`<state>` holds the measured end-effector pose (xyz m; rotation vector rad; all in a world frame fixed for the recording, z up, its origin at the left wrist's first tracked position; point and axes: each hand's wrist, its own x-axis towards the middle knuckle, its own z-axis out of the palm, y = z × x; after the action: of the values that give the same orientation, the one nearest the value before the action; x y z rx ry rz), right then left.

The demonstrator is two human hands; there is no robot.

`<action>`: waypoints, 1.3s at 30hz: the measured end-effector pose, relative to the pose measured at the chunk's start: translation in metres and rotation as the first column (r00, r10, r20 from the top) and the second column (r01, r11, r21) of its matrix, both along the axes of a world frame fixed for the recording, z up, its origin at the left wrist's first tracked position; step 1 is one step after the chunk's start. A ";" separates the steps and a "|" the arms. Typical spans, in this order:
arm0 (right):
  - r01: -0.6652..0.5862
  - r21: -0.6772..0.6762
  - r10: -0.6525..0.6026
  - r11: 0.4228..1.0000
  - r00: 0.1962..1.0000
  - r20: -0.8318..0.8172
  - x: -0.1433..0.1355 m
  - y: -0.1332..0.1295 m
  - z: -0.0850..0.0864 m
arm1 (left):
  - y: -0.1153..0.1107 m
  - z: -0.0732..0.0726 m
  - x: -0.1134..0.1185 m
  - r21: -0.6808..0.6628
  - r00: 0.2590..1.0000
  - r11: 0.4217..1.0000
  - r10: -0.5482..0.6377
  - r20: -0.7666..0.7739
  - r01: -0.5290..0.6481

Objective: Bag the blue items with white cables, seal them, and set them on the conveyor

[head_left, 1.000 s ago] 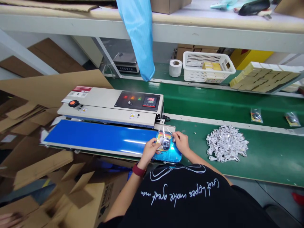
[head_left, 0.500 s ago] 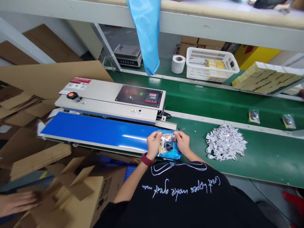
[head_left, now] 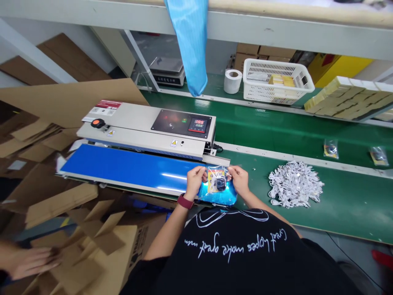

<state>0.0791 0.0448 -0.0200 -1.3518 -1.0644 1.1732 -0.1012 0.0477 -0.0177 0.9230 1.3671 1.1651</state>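
A clear plastic bag (head_left: 220,184) with a round dark item and a yellow card inside is stretched between my hands. My left hand (head_left: 195,180) pinches its upper left edge, and my right hand (head_left: 240,179) pinches the upper right edge. Under the bag lies a shiny blue pouch (head_left: 227,197) at the right end of the blue conveyor belt (head_left: 129,168). Just behind stands the bag sealing machine (head_left: 147,128), its display lit with red digits. The contents' exact kind cannot be made out.
A pile of white cables (head_left: 294,184) lies on the green bench to the right. Two filled bags (head_left: 330,149) rest farther back. Behind are a white basket (head_left: 278,92) and a label roll (head_left: 232,81). A blue sleeve (head_left: 193,53) hangs overhead. At lower left, another person's hand (head_left: 33,260) is near cardboard.
My hands have spread slightly apart, pulling the bag's top edge flatter and wider. More of the blue pouch shows beneath. The other person's hand has moved a little to the right.
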 end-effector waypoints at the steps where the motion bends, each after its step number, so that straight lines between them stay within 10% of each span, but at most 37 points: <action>1: 0.004 -0.018 -0.004 1.000 1.000 -0.013 0.000 0.002 0.001 | -0.001 -0.001 -0.002 -0.026 0.999 1.000 -0.010 0.042 0.011; 12: 0.055 -0.228 -0.125 0.972 0.944 -0.305 -0.015 0.007 0.000 | -0.042 0.014 -0.010 -0.298 0.924 0.906 -0.200 0.326 0.301; 22: -0.150 -0.342 0.036 0.928 0.947 -0.319 -0.025 0.013 0.013 | -0.027 0.014 -0.022 -0.277 0.939 0.956 0.002 0.344 0.099; 31: -0.171 -0.306 0.081 0.936 0.955 -0.286 -0.016 0.004 0.006 | -0.014 0.011 -0.072 -0.340 0.969 0.940 0.081 0.233 0.003; 39: -0.173 -0.299 0.088 0.939 0.957 -0.276 -0.010 0.004 0.006 | -0.008 0.010 -0.134 -0.307 0.935 0.900 0.347 0.073 -0.310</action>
<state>0.0691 0.0492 -0.0136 -1.3379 -0.8076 1.6306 -0.2350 0.0396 -0.0073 0.4079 1.5796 1.2069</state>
